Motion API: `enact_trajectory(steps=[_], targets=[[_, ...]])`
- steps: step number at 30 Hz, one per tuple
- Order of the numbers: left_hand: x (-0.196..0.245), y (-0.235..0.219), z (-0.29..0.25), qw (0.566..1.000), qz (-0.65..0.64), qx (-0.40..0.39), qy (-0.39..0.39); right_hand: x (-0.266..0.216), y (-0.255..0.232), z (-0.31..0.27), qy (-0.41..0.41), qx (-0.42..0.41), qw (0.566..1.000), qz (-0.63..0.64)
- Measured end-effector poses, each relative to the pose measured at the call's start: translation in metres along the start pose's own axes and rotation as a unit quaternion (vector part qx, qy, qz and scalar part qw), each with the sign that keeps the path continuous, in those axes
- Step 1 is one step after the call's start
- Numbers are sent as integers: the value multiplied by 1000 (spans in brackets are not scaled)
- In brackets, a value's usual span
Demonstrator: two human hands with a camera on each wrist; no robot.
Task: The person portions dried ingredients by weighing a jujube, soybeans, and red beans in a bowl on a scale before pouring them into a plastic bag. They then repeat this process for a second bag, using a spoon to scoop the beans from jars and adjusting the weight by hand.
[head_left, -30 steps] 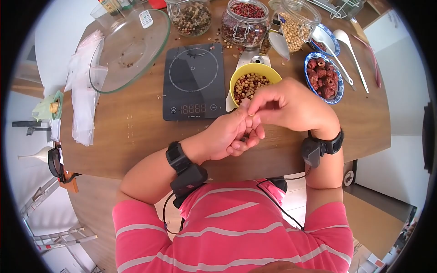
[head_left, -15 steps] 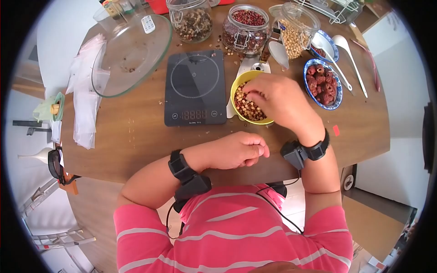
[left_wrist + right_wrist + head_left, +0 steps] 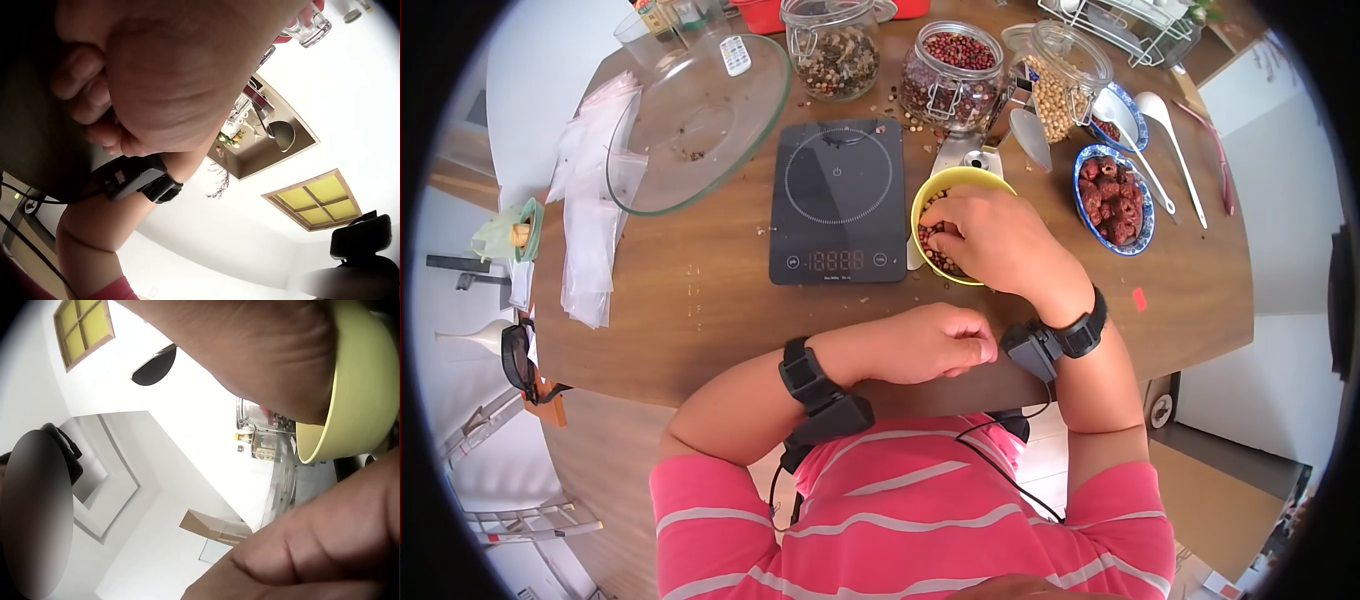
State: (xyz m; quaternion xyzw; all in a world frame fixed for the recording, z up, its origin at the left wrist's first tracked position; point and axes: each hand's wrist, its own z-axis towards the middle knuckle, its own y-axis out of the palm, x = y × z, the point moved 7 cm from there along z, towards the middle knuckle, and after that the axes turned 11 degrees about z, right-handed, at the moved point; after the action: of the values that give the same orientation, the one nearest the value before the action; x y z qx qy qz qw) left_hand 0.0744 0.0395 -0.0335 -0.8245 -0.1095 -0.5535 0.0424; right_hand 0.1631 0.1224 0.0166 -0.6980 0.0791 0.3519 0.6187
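Observation:
A yellow bowl (image 3: 1013, 184) of mixed beans (image 3: 938, 258) stands just right of a black digital scale (image 3: 838, 205). My right hand (image 3: 1000, 235) reaches over its rim, thumb and fingers bent down among the beans. Part of the bowl is hidden under that hand, and I cannot tell whether its fingertips pinch a bean. From the right wrist, the same yellow bowl (image 3: 369, 381) shows its outer wall close to the hand. Near the table's front edge, my left hand (image 3: 935, 345) has its fingers curled into the palm; nothing shows between the curled fingers (image 3: 97, 94).
Behind the bowl stand glass jars (image 3: 953, 80) of beans and grains. Blue-patterned dishes, one with red dates (image 3: 1115, 205), and a white spoon (image 3: 1172, 150) lie to the right. A glass lid (image 3: 700, 130) and plastic bags (image 3: 590, 230) lie left. A red scrap (image 3: 1139, 299) is by my right forearm.
A second ago both hands met in front of the bowl, fingers together. Since then my right hand has moved into the bowl, and my left hand has drawn back toward the table edge, fingers curled.

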Motion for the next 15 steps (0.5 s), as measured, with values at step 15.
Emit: enact_trajectory(steps=[15], targets=[[1, 0, -1, 1000, 10, 2, -3, -6, -5, 3, 33, 23, 999, 26]])
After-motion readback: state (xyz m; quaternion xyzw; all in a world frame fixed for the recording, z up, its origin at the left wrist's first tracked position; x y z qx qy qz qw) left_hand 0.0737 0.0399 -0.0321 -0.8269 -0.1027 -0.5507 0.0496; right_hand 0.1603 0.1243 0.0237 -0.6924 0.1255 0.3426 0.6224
